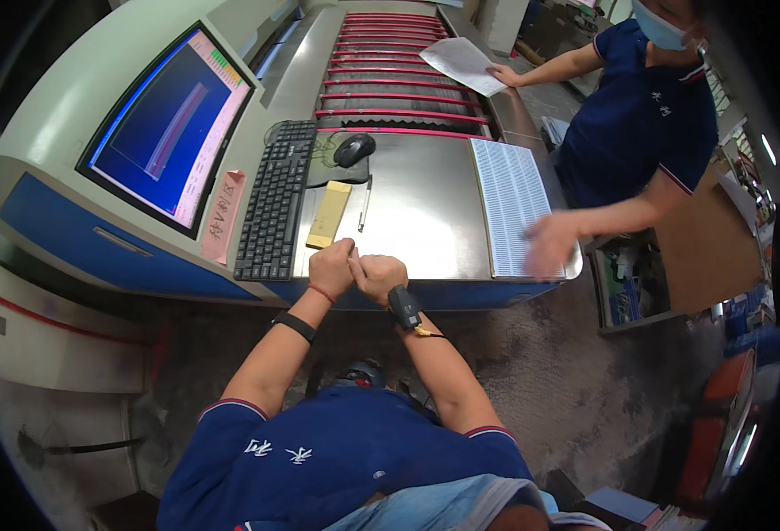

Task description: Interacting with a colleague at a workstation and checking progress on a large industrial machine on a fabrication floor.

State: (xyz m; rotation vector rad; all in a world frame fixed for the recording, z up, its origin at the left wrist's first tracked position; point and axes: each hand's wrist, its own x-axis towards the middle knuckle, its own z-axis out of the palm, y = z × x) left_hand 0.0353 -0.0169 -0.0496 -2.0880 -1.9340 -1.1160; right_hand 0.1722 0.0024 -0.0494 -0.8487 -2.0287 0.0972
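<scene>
One long, flat, smooth yellow block (330, 215) lies on the shiny steel worktop (425, 226) just beyond your left hand (330, 266) and right hand (381, 278), between the ridged black keyboard (275, 202) and a slim pen (366, 203). Bare metal stretches from that pen to the finely patterned sheet (507, 203) at your right, where a co-worker's blurred hand (552, 245) covers part of its edge. Your forearms converge at the worktop's front edge, fingers curled narrow and close together, though whether they pinch anything cannot be told.
</scene>
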